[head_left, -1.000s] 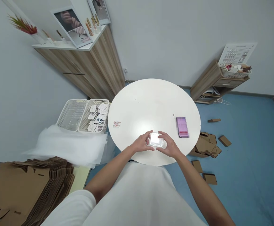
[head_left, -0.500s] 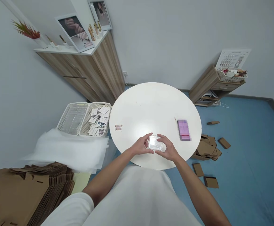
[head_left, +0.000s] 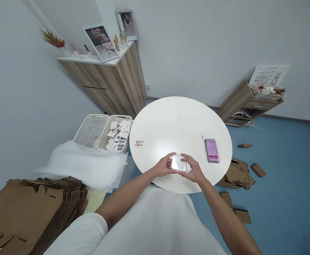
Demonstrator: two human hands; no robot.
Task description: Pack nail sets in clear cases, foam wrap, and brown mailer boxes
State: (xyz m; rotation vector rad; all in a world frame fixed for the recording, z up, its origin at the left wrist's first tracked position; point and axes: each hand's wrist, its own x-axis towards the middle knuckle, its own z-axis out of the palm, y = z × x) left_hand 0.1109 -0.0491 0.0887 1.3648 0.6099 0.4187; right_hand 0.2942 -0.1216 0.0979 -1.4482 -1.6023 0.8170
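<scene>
A small clear plastic box (head_left: 178, 164), rectangular with rounded corners and shiny, is held between both hands above the near part of the round white table (head_left: 180, 113). My left hand (head_left: 164, 166) grips its left side, thumb along the near edge and index finger at the far corner. From the right, my right hand (head_left: 193, 169) holds it with the thumb at the near corner and the index finger at the far edge. Whatever the box contains cannot be made out. To the left on the table lies a set of press-on nails (head_left: 139, 143).
A purple blurred object (head_left: 212, 150) lies on the table's right. At left stand a basket of cards and nail sets (head_left: 128, 132), a basket of clear boxes (head_left: 88, 134), white sheets (head_left: 91, 164) and stacked cardboard (head_left: 38, 209). Brown cartons (head_left: 240, 173) sit on the floor at right.
The whole view has shifted a little, so the scene sits further right. Both hands keep hold of the clear box; their grip looks nearly the same.
</scene>
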